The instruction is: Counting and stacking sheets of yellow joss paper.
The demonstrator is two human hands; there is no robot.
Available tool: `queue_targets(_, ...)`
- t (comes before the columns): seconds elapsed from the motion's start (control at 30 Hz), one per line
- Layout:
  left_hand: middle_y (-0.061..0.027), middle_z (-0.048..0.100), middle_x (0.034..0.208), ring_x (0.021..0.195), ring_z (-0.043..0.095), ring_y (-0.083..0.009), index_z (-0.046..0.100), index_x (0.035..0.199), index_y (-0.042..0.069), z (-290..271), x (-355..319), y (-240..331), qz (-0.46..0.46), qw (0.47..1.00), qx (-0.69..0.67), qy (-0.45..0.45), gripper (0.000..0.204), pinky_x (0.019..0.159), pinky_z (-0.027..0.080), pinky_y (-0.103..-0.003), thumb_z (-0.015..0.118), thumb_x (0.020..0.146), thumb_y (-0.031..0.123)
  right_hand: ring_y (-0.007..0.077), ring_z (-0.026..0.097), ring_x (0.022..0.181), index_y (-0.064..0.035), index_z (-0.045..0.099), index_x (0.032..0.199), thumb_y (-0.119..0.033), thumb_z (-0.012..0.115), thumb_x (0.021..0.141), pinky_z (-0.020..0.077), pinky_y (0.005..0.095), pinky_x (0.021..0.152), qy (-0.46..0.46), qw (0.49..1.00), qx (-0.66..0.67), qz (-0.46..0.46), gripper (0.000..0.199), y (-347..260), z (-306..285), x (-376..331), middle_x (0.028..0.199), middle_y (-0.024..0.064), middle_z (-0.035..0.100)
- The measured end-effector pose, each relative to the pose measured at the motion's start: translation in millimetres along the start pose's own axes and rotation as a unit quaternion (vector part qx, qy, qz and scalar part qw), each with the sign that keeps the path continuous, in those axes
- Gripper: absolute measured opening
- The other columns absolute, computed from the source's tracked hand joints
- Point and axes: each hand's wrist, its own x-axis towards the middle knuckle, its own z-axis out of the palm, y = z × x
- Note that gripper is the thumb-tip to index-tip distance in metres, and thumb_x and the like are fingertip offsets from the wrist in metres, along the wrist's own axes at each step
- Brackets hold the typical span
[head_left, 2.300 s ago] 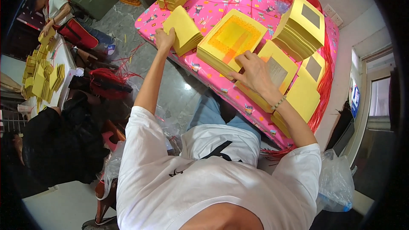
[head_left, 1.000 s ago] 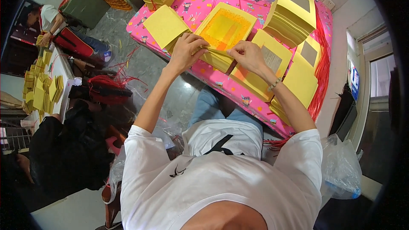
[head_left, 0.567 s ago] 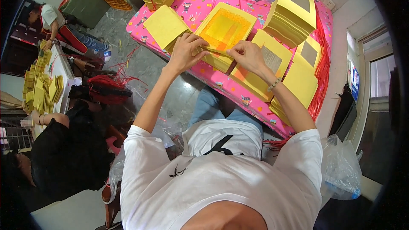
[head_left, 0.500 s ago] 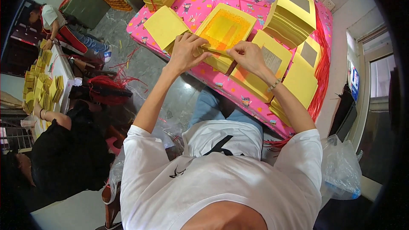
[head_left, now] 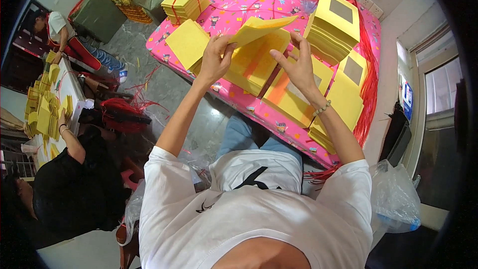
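Observation:
My left hand [head_left: 215,62] is closed on the edge of a yellow paper sheet [head_left: 259,28], which is lifted and tilted with its far edge up. Under it lies a stack of yellow paper [head_left: 251,65] with an orange band. To the right of that stack is my right hand [head_left: 300,67], thumb and fingers apart, with nothing seen in it. Below this hand lies another yellow stack [head_left: 294,104] with an orange stripe and a grey printed panel. Left of my left hand sits a pile of plain yellow paper [head_left: 187,45].
A pink patterned cloth covers the table [head_left: 239,2]. At its right stand a tall yellow stack [head_left: 332,30] and long red strings [head_left: 367,104]. A red-tied bundle [head_left: 185,2] is at the far left. Two people work at a white table [head_left: 69,87] on the left.
The sheet has come up off the middle stack, held in my left hand. My right hand has let go of the near edge, moved slightly up and right, and opened.

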Motion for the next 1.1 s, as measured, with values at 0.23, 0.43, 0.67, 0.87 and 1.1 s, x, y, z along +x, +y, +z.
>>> queue_targets(0.23, -0.0053, 0.058, 0.113, 0.103, 0.054, -0.0108, 0.046, 0.126, -0.002, -11, -2, 30, -0.145, 0.869, -0.440, -0.171, 0.033, 0.089, 0.044, -0.027, 0.047, 0.095, 0.010, 0.0264, 0.036, 0.128, -0.0027, 0.027, 0.136, -0.025, 0.080, 0.069, 0.0339, 0.0421, 0.102, -0.131, 0.969, 0.208, 0.017, 0.089, 26, 1, 10, 0.137, 0.0151, 0.036)
queue_targets(0.43, -0.0081, 0.056, 0.113, 0.102, 0.054, -0.0137, 0.047, 0.122, -0.001, -7, -6, 37, -0.124, 0.945, -0.284, -0.103, 0.038, 0.086, 0.043, -0.030, 0.056, 0.089, 0.016, 0.0184, 0.054, 0.107, -0.0008, 0.042, 0.127, -0.013, 0.077, 0.072, 0.0438, 0.0324, 0.093, -0.202, 0.942, 0.261, 0.067, 0.067, 1, 5, -6, 0.118, 0.0097, 0.055)
queue_targets(0.67, -0.0085, 0.055, 0.111, 0.103, 0.052, -0.0160, 0.040, 0.126, 0.003, -4, -4, 40, -0.182, 0.936, -0.300, -0.034, 0.054, 0.085, 0.042, -0.032, 0.065, 0.083, 0.023, 0.0171, 0.058, 0.100, 0.0012, 0.048, 0.120, -0.015, 0.075, 0.075, 0.0477, 0.0308, 0.087, -0.217, 0.947, 0.210, 0.111, 0.055, -11, 1, -5, 0.112, 0.0097, 0.059)
queue_targets(0.87, -0.0066, 0.055, 0.113, 0.103, 0.052, -0.0136, 0.042, 0.128, 0.002, -14, 6, 36, -0.341, 0.825, -0.422, -0.160, 0.052, 0.087, 0.042, -0.029, 0.056, 0.090, 0.035, 0.0167, 0.059, 0.098, 0.0005, 0.047, 0.120, -0.014, 0.074, 0.076, 0.0485, 0.0308, 0.085, -0.224, 0.916, 0.283, 0.178, 0.053, -7, 1, -2, 0.110, 0.0092, 0.059)
queue_targets(1.1, -0.0067, 0.056, 0.108, 0.098, 0.054, -0.0139, 0.044, 0.125, 0.001, -19, 20, 58, -0.354, 0.817, -0.408, -0.202, 0.036, 0.085, 0.044, -0.029, 0.043, 0.096, 0.022, 0.0171, 0.054, 0.107, 0.0012, 0.042, 0.124, -0.016, 0.069, 0.081, 0.0445, 0.0319, 0.093, -0.241, 0.886, 0.318, 0.237, 0.054, -10, -4, -4, 0.117, 0.0091, 0.055)
